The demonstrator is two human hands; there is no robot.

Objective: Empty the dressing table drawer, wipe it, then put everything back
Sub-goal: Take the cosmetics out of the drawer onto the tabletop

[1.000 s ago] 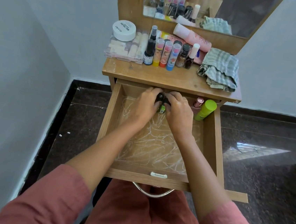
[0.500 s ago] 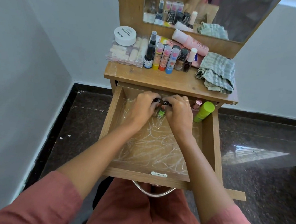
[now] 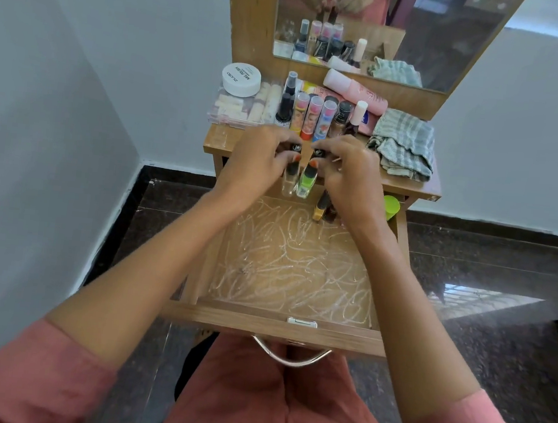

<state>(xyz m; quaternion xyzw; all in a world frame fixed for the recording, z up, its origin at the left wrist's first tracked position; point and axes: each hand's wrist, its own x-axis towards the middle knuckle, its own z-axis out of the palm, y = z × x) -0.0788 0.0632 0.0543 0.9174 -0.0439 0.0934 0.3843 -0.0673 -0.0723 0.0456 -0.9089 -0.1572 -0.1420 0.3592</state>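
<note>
Left hand (image 3: 258, 161): fingers curled round clear bottle (image 3: 288, 187).
Right hand (image 3: 346, 175): fingers curled round gold bottle (image 3: 319, 211), green bottle (image 3: 305, 182).
Drawer (image 3: 272, 326): pulled out below.

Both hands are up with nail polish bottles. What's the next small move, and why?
Probably set them on the bare front of the tabletop: the left hand and right hand each grip small nail polish bottles above the drawer, which still holds a green-capped bottle to clear before wiping.
</note>
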